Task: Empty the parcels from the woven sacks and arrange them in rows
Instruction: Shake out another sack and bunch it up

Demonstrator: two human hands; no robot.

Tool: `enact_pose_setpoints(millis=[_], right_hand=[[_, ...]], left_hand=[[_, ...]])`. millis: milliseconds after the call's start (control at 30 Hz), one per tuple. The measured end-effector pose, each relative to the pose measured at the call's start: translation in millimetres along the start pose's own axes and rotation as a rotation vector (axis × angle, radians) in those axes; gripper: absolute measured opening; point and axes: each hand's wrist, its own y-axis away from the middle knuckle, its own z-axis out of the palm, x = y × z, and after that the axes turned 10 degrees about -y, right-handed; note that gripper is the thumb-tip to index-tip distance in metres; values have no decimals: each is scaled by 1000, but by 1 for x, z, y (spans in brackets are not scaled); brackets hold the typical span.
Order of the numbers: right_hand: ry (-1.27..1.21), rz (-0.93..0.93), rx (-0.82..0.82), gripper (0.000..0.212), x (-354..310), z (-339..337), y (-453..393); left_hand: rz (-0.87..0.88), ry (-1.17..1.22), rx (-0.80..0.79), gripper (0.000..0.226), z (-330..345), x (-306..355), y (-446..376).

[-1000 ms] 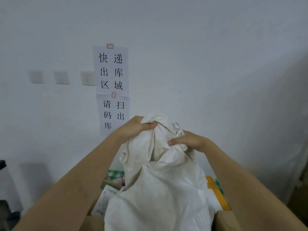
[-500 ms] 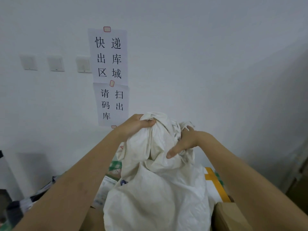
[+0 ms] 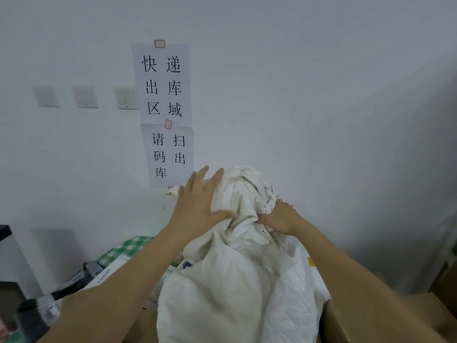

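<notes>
A white woven sack (image 3: 237, 288) hangs upside down in front of me, its bunched end raised at chest height. My left hand (image 3: 200, 206) lies against the left side of the bunched cloth with its fingers spread and straight, the thumb pressing the fabric. My right hand (image 3: 279, 219) grips a fold of the sack on the right. Below the sack lie parcels: a white one with a label (image 3: 111, 271) at the left and a brown cardboard box (image 3: 366, 318) at the lower right.
A white wall stands close ahead with two paper signs (image 3: 164, 105) taped to it and three switches (image 3: 84, 96) to their left. A green checked surface (image 3: 123, 248) shows under the parcels. Dark wrapped packages (image 3: 49, 308) lie at lower left.
My left hand has let go of the sack's top and spread its fingers against the cloth. My right hand has shifted lower on the fold. The view has tilted slightly.
</notes>
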Motion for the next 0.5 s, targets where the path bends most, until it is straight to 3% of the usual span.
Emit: enact_pose_setpoints(millis=[67,133,233,333,400,500], right_hand=[[-2,-4,7,46,0,0,2],[-31,-16,13,44,-3,1,4],[-190,3,-47,35,-7,-2,10],[-165,28,-232,80,-5,-7,18],[-37,56,-219,104,3,-7,18],[-21,72,-70,78,4,-5,17]], left_hand=[[-43,-138,-131,127,12,-4,3],[-81,-206,-157,134,22,-7,-2],[-40,-169,-73,118,29,-8,-11],[-18,-64,-29,95,29,-9,-14],[1,-55,-23,87,28,-7,-17],[43,-68,-25,82,26,-3,-24]])
